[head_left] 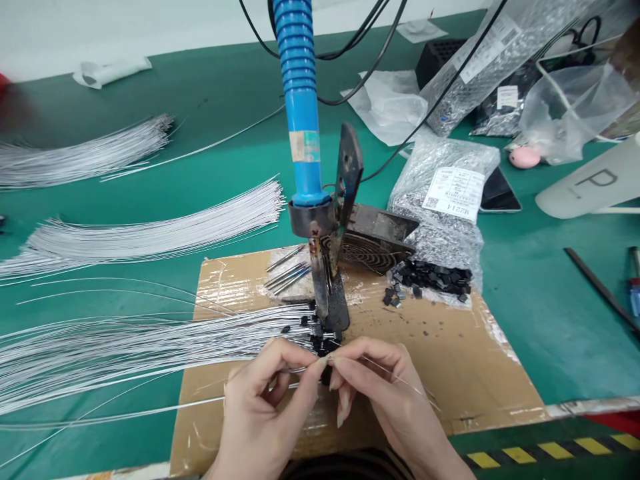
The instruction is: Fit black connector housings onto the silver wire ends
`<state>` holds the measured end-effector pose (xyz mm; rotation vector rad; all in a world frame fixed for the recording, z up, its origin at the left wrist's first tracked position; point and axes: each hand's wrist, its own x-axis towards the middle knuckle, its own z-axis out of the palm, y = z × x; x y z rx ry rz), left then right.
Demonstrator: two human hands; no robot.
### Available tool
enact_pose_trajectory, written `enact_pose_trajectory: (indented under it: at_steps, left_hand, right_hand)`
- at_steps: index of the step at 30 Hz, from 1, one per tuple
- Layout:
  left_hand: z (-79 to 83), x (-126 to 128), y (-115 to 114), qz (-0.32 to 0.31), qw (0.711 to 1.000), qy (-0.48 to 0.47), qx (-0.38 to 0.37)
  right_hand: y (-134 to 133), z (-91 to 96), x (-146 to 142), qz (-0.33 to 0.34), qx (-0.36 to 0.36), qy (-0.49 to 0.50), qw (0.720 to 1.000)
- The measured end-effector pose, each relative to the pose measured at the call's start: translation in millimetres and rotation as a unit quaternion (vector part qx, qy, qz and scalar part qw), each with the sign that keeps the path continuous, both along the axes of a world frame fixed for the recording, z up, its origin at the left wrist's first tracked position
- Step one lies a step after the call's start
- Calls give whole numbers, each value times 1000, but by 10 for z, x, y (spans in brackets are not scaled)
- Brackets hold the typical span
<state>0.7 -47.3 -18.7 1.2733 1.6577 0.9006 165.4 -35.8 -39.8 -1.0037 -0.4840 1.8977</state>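
My left hand (275, 403) pinches a thin white wire (200, 403) between thumb and forefinger, and the wire trails off to the left. Facing it, my right hand (387, 387) is closed in a pinch at the same spot, fingertips almost touching the left ones. A fine strand (393, 373) runs out past the right fingers. What lies right at the fingertips is tiny and mostly covered. Just beyond, a bundle of wires (225, 340) ends in small black connectors (320, 333) on the cardboard sheet (450, 373).
A blue ribbed tool handle (303, 87) stands upright in a dark metal holder (327, 267) before my hands. Loose black pieces (435, 281) spill from a plastic bag (445, 173). More wire bundles (165, 230) lie left. Metal pins (287, 273), a phone (500, 193) and a cup (590, 180) also lie around.
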Motion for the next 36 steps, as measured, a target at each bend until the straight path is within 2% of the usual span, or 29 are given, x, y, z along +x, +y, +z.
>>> enact_pose_trajectory:
  at_steps: [9, 14, 19, 22, 24, 25, 26, 28, 30, 31, 33, 36]
  left_hand:
    - [-17, 43, -3, 20, 999, 4, 26]
    - [-44, 85, -10, 39, 998, -15, 38]
    - [-34, 109, 1, 44, 998, -36, 25]
    - [-19, 90, 24, 47, 998, -27, 20]
    - [-7, 70, 45, 53, 998, -20, 20]
    - [0, 62, 55, 56, 998, -19, 18]
    - [6, 55, 64, 57, 998, -22, 15]
    - [19, 48, 79, 53, 998, -32, 2]
    - [31, 44, 86, 48, 998, -39, -10]
    - [35, 42, 86, 45, 998, -38, -14]
    - [40, 34, 83, 36, 999, -28, -17]
    - [39, 16, 76, 24, 1000, -13, -15]
  right_hand:
    - [-75, -123, -118, -51, 14, 24, 998]
    - [-76, -79, -191, -92, 2, 40, 995]
    - [-92, -67, -232, -95, -3, 34, 995]
    - [-91, -78, -138, -66, 18, -17, 997]
    - [-63, -89, 30, -67, 47, -122, 989]
    - [-39, -99, 144, -93, 63, -214, 970]
    - [-6, -113, 273, -116, 92, -317, 937]
    - [80, -150, 545, -153, 185, -488, 839]
    - [181, -192, 782, -115, 269, -601, 744]
    - [231, -210, 872, -77, 311, -633, 705]
    - [314, -239, 985, -10, 365, -658, 658]
    - [369, -265, 1022, 18, 396, -662, 636]
